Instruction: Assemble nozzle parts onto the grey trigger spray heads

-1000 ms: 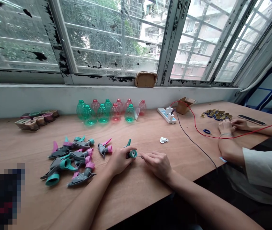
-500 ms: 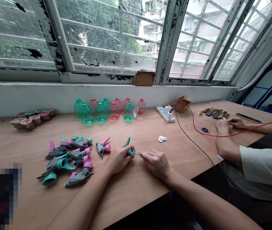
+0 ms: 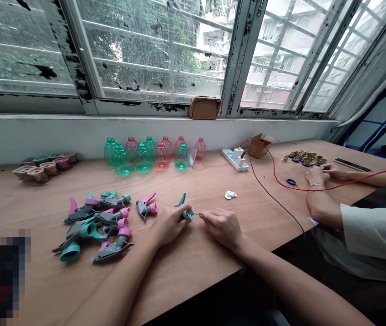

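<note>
My left hand (image 3: 167,225) is closed around a spray trigger head with a teal collar (image 3: 187,214) and a teal lever standing up. Its collar faces right, and my fingers hide most of the body. My right hand (image 3: 223,228) pinches a thin metal tool (image 3: 196,214), whose visible end points at the collar; whether it touches is too small to tell. Left of my left hand lies a grey spray head with a pink collar (image 3: 152,208). Further left is a pile of several grey, teal and pink spray heads (image 3: 111,248). Small white discs (image 3: 230,195) lie beyond my right hand.
Several green and pink bottles (image 3: 143,158) stand along the wall. A power strip (image 3: 235,160) with a red cable (image 3: 274,174) and a dark cable is at right. There a co-worker's hands (image 3: 317,175) are near gold and blue pieces (image 3: 306,158). Small containers (image 3: 43,170) sit back left.
The view has shifted very slightly. Both hands keep their places, with the spray head and thin tool turned only a little.
</note>
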A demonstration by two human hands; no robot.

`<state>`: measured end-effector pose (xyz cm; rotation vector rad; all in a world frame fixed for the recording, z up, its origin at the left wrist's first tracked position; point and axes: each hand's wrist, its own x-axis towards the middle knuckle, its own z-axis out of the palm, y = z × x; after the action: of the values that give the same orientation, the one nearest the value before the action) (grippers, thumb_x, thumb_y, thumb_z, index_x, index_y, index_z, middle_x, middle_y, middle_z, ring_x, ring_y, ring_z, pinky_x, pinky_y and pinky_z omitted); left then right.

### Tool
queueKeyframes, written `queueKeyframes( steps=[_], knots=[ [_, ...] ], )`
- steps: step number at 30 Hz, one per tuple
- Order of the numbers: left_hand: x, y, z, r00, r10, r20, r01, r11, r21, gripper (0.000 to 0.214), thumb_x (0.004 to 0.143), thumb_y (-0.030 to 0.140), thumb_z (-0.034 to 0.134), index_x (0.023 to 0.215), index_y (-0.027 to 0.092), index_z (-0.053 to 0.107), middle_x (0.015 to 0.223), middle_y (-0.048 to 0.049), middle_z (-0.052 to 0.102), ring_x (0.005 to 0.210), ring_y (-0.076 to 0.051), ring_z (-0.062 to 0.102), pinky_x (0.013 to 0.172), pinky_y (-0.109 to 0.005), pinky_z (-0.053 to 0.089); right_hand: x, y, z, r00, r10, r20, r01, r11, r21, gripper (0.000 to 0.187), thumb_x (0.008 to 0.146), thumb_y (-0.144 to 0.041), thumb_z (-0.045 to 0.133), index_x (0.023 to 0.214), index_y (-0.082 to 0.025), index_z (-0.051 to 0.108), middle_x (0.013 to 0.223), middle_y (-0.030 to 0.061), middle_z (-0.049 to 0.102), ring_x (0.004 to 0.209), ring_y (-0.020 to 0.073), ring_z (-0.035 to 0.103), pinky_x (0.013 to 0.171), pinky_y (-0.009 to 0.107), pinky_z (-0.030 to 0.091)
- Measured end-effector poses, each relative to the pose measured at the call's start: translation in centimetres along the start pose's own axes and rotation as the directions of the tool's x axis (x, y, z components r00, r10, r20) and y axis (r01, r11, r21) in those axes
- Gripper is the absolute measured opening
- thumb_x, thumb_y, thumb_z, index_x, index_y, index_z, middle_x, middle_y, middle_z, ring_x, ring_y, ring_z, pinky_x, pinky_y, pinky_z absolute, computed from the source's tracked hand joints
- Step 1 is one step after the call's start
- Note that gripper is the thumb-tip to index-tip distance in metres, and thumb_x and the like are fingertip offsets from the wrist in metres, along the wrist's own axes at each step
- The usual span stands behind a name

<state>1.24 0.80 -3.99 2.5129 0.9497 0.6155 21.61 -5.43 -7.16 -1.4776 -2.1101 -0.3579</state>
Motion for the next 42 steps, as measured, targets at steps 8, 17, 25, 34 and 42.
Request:
queueKeyframes(
  steps=[8,17,25,34,42],
  knots=[
    [-0.1,-0.2,0.2,1.000,-0.004,-0.020,0.004,1.000,0.020,0.030,0.081,0.017,0.051,0.110,0.024,0.056,0.069,0.0029,0.061,0.061,-0.013,0.056,0.064,-0.022,0.042,0.5,-0.1,-0.8,0.997,0.009,0.073,-0.003,0.997,-0.072,0.027,0.096,-0.032,0.043,0.098,-0.027,0.069,0.075,0.0005,0.071,0.068,0.0141,0.060,0.054,0.027,0.022],
    [-0.3,-0.6,0.0,1.000,-0.014,-0.010,0.014,0.999,0.036,0.033,0.079,0.015,0.051,0.110,0.023,0.057,0.070,0.0023,0.060,0.063,-0.014,0.056,0.068,-0.023,0.045,2.3,-0.2,-1.9,0.963,0.095,0.251,-0.109,0.993,0.043,0.039,0.095,-0.040,0.043,0.075,-0.024,0.073,0.069,0.0037,0.071,0.060,0.0141,0.058,0.055,0.027,0.022],
    [-0.2,-0.6,-0.1,1.000,0.022,0.002,-0.022,0.999,0.035,0.031,0.080,0.015,0.048,0.108,0.023,0.058,0.082,-0.0004,0.063,0.072,-0.014,0.057,0.069,-0.024,0.044,2.5,0.3,-1.7,0.966,0.093,0.242,-0.128,0.982,0.137,0.040,0.095,-0.040,0.044,0.075,-0.023,0.074,0.066,0.0040,0.070,0.057,0.0139,0.056,0.055,0.027,0.023],
    [0.0,-0.6,0.1,0.998,0.070,0.000,-0.070,0.998,-0.005,0.030,0.081,0.014,0.048,0.106,0.024,0.060,0.084,-0.0003,0.064,0.076,-0.015,0.057,0.070,-0.023,0.042,2.5,0.4,-2.2,0.967,0.066,0.244,-0.147,0.932,0.331,0.030,0.092,-0.035,0.048,0.082,-0.023,0.075,0.073,0.0031,0.072,0.059,0.0135,0.057,0.056,0.024,0.029],
    [-0.1,0.0,-0.2,1.000,0.012,-0.017,-0.013,0.998,-0.067,0.026,0.081,0.017,0.051,0.104,0.023,0.062,0.077,0.0006,0.063,0.068,-0.013,0.056,0.064,-0.021,0.041,1.8,0.9,-1.3,0.966,0.117,0.229,-0.227,0.810,0.540,0.030,0.089,-0.034,0.050,0.086,-0.019,0.076,0.071,0.0031,0.072,0.057,0.0134,0.056,0.054,0.022,0.034]
  ],
)
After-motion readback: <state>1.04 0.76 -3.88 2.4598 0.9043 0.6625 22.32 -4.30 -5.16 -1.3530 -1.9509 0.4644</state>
